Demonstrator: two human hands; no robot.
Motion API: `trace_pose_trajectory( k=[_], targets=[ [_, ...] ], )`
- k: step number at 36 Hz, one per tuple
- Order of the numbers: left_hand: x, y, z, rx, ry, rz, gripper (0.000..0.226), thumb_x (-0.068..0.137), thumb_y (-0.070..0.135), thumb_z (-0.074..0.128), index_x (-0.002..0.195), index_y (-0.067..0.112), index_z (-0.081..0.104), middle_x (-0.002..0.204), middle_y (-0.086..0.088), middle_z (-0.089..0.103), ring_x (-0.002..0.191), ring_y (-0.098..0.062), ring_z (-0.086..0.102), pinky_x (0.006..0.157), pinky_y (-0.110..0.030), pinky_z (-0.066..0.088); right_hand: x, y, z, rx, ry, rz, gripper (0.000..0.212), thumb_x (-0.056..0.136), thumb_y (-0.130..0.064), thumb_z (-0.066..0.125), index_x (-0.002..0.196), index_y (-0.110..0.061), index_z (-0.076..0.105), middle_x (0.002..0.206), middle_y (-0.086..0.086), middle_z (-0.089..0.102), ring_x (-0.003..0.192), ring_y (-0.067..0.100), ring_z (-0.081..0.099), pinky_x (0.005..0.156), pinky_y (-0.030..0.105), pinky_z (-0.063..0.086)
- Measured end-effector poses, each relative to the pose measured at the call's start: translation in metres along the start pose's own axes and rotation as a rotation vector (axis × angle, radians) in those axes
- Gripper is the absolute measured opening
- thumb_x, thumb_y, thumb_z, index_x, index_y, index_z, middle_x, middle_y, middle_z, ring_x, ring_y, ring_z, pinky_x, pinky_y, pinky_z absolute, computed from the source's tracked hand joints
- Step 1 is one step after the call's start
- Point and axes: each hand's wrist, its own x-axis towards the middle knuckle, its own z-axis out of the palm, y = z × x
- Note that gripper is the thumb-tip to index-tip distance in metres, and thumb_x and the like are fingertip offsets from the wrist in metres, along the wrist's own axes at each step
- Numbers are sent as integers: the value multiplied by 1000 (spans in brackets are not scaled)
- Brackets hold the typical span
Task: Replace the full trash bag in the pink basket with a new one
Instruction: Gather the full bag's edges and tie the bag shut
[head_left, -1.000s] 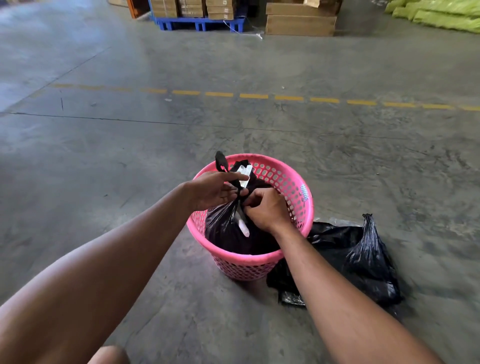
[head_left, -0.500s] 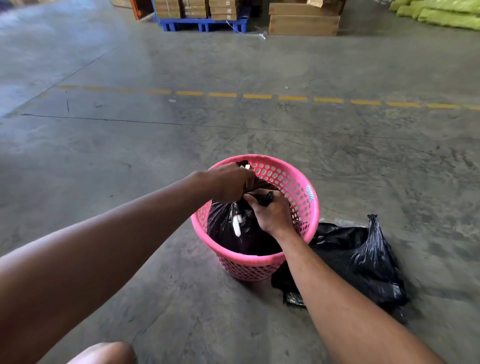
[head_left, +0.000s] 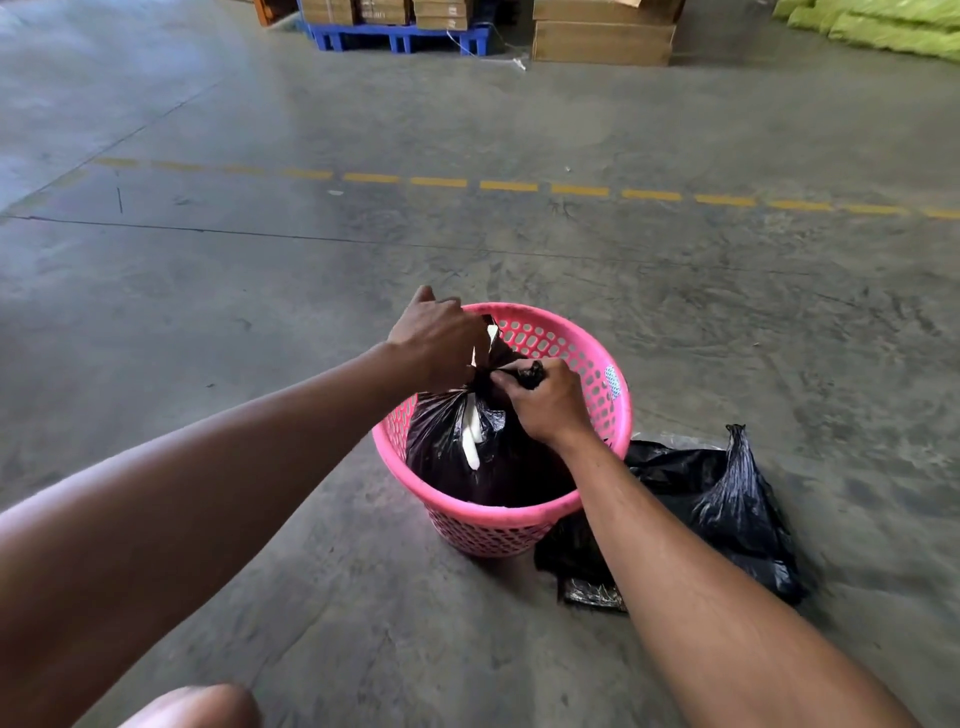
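The pink basket (head_left: 597, 364) stands on the concrete floor with a full black trash bag (head_left: 452, 457) inside it. White pieces of rubbish poke out of the bag's neck. My left hand (head_left: 436, 338) is closed on one gathered end of the bag's top, over the basket's far-left rim. My right hand (head_left: 545, 400) grips the other twisted end, which sticks up out of its fist. The two ends are pulled apart at the bag's neck. A second black bag (head_left: 727, 509) lies crumpled on the floor, touching the basket's right side.
Bare concrete floor surrounds the basket, crossed by a dashed yellow line (head_left: 509, 185). Far back stand a blue pallet (head_left: 395, 36) with cartons, stacked cardboard boxes (head_left: 602, 36) and green sacks (head_left: 883, 26). My knee (head_left: 197, 706) shows at the bottom edge.
Both hands shifted from pinching the bag's top together to pulling its two ends apart: the left hand rose toward the far rim, the right hand twisted an end into its fist.
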Motion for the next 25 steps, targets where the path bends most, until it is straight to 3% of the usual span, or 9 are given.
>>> trace_pose_trajectory(
  k=[2,6,11,15,18,21,23,25],
  targets=[
    [1,-8,3,-196,-57,-56,14,75,42,73,90,41,75,84,16,72,93,-15,68,90,-35,43,0,0,-3,-11,-12,-8,16,85,-27,75,97,-18,82,95,0,80,86,5,65,80,21,48],
    [-5,-20,11,-433,-86,-87,15,69,31,79,84,33,80,71,7,70,72,-16,67,70,-31,55,6,5,-4,-61,-48,-1,16,85,-31,74,94,-20,81,93,-1,80,93,13,71,81,25,51],
    [-13,-27,20,-414,-39,-24,7,73,30,77,72,23,75,54,11,55,53,-10,51,61,-27,43,7,4,-9,-125,-101,28,15,87,-32,71,91,-21,80,89,1,78,84,14,66,72,22,40],
    [-20,-40,27,-361,-35,-9,7,71,20,69,66,23,71,50,10,53,52,-18,52,60,-32,52,8,10,-13,-160,-67,67,16,87,-30,70,84,-17,79,85,4,78,84,21,69,71,25,43],
    [-25,-49,30,-398,-9,-9,14,75,33,73,86,26,78,67,4,65,64,-19,63,66,-31,52,6,13,-16,-172,-132,43,14,86,-31,70,85,-20,79,85,0,78,85,18,71,77,28,51],
    [-29,-39,32,-466,-5,-35,57,64,60,69,115,35,64,103,6,57,89,-14,60,81,-27,50,2,9,-17,-106,-195,14,18,77,-32,74,92,-25,79,90,-8,78,89,7,71,85,24,53],
    [-27,-27,34,-505,-27,-9,67,64,60,69,124,33,58,116,2,54,99,-17,59,90,-28,48,-1,9,-22,-23,-140,16,35,68,-39,71,100,-27,75,95,-9,76,89,5,70,87,26,55],
    [-23,-13,36,-437,-75,32,57,73,54,72,124,31,62,117,0,57,103,-18,59,92,-30,48,-5,15,-31,10,47,11,44,66,-41,66,107,-26,69,105,-4,67,91,11,67,87,31,55]
  ],
)
